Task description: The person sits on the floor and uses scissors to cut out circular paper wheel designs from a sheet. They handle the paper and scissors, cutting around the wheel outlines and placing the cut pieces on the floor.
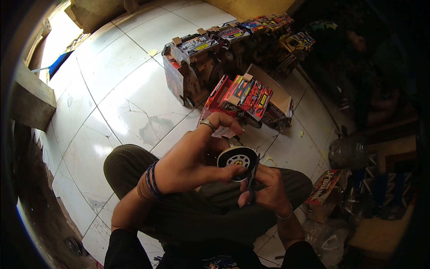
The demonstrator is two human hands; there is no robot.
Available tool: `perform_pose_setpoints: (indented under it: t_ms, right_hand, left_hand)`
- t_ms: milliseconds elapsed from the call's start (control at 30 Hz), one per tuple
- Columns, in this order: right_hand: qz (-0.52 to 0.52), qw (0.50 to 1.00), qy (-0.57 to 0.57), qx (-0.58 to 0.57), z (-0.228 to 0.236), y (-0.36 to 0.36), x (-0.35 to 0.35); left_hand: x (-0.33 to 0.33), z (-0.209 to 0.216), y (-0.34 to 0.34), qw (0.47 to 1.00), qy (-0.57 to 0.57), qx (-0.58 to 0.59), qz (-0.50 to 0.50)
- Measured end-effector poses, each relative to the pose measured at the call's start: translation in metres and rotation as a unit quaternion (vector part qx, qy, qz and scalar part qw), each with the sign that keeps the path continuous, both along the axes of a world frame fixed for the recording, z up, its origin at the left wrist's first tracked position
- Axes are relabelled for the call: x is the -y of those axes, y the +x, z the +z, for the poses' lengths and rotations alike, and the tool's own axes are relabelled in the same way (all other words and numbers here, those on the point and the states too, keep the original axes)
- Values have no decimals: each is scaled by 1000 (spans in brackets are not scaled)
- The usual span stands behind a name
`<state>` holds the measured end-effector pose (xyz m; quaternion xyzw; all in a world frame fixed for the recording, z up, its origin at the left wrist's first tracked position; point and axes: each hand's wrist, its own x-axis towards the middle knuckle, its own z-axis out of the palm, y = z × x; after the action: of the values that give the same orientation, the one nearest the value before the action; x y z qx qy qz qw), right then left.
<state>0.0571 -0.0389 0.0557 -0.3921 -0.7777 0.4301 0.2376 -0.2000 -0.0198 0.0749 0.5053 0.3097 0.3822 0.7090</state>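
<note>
Over my crossed legs, my left hand [186, 163] pinches a round black toy wheel [228, 172] between thumb and fingers. Its face bears a white rim pattern with a small yellow centre, and a pale edge runs round it. My right hand [270, 188] is closed round dark scissors [251, 186], whose blades point up along the wheel's right edge. Whether they are cutting into it, I cannot tell. Just beyond my hands stands a red toy truck [253, 96] of printed board with an open bed.
A row of similar toy trucks [195, 47] stretches across the white tiled floor [107, 89] at the back. To the right are a dark rounded container [347, 151], a red printed carton [324, 188] and clear plastic bags [327, 235]. Small yellowish scraps [269, 160] lie on the tiles.
</note>
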Motion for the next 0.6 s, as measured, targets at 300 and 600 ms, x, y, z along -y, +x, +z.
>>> perform_pose_setpoints:
  t_ms: [300,600]
  right_hand:
    - [11,1000,-14,15,-3,5,2]
    - [29,1000,-4,10,-9,11,2]
  left_hand:
    - [-1,-2,-3,1000,1,-23,-21]
    - [-4,1,-7,996,7,-65,-55]
